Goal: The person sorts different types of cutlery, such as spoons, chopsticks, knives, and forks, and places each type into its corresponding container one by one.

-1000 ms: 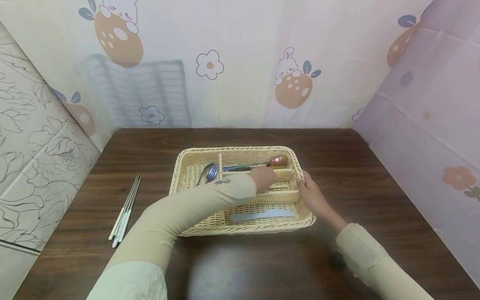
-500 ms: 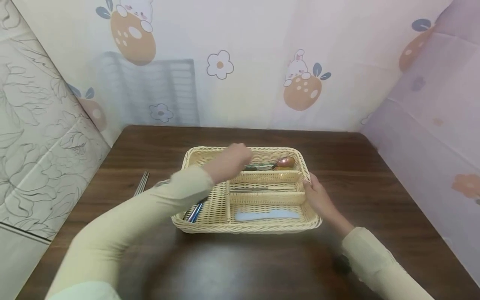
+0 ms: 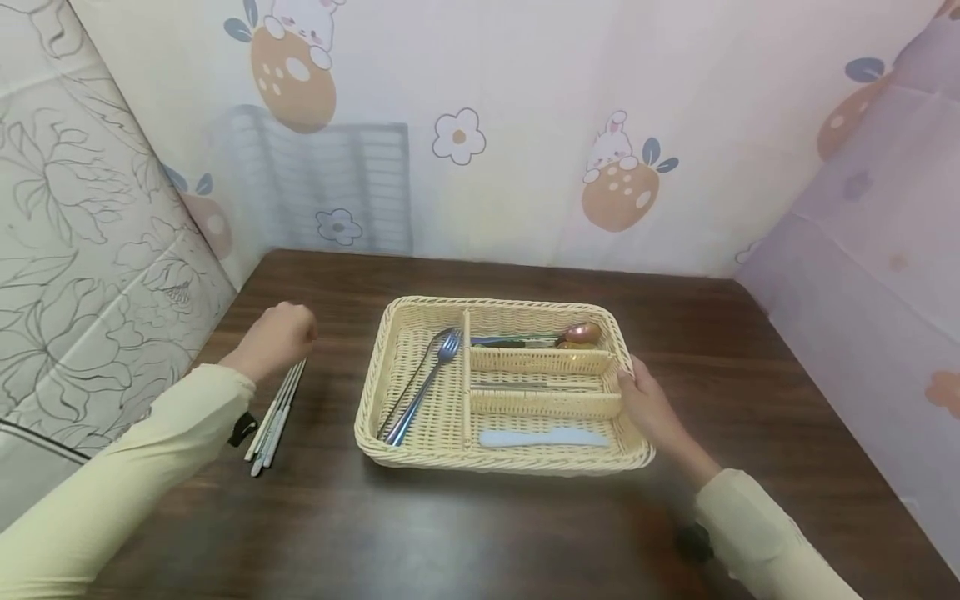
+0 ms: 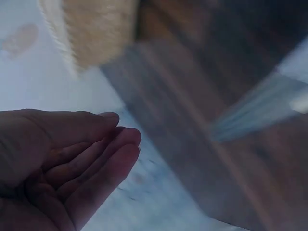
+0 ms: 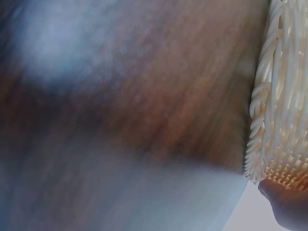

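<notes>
My left hand (image 3: 276,337) hovers at the table's left, over the far ends of several light-handled metal chopsticks (image 3: 279,417). In the left wrist view its fingers are loosely bent, thumb apart from the fingertips, with nothing between them; the chopsticks (image 4: 260,113) lie blurred to the right. My right hand (image 3: 651,407) grips the right end of a woven cutlery basket (image 3: 517,466), thumb over the rim. Inside the basket, a bluish fork (image 3: 429,382) lies beside a dark thin utensil in the left compartment. Thin chopsticks (image 3: 532,386) lie in the middle compartment.
A copper-coloured spoon (image 3: 581,334) and other cutlery fill the basket's back compartment. In its front compartment lies a white plastic knife (image 3: 543,437). Patterned cloth walls (image 3: 517,192) border the dark wooden table (image 3: 450,533) at the back and both sides.
My left hand has moved out of the basket, leftward to the chopsticks on the table. My right hand has kept its grip on the basket's end. The head view has shifted slightly.
</notes>
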{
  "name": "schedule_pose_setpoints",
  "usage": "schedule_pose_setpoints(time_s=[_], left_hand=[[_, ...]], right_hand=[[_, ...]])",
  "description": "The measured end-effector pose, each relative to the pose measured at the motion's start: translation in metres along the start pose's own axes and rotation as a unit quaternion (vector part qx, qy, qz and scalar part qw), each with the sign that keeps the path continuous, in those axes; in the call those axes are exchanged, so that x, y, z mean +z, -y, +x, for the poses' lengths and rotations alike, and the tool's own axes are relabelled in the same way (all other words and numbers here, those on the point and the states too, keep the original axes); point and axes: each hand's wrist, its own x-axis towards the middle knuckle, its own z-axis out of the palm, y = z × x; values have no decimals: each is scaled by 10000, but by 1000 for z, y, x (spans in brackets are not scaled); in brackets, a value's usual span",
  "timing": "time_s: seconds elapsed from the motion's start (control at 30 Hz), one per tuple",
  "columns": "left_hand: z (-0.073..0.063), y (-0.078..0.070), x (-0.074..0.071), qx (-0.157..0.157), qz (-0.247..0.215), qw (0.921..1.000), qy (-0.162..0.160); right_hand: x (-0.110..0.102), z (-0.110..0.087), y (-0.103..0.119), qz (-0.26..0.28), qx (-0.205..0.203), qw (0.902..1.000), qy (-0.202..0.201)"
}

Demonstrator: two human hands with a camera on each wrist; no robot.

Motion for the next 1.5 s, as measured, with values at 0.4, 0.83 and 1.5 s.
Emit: schedule_pose_setpoints(time_s=[0.4,0.83,1.5], left_hand=[[-27,52,33,-666,-268,9969,324],[-29,56,37,-1417,-613,9858,655],[-22,51,26,-1291,-47,9916,114]], right_hand=[[0,-1,1,53,-31,9999,86],[-1,0,-1,45,7,9999,97],[-1,-2,1,204,-10,9997,119]])
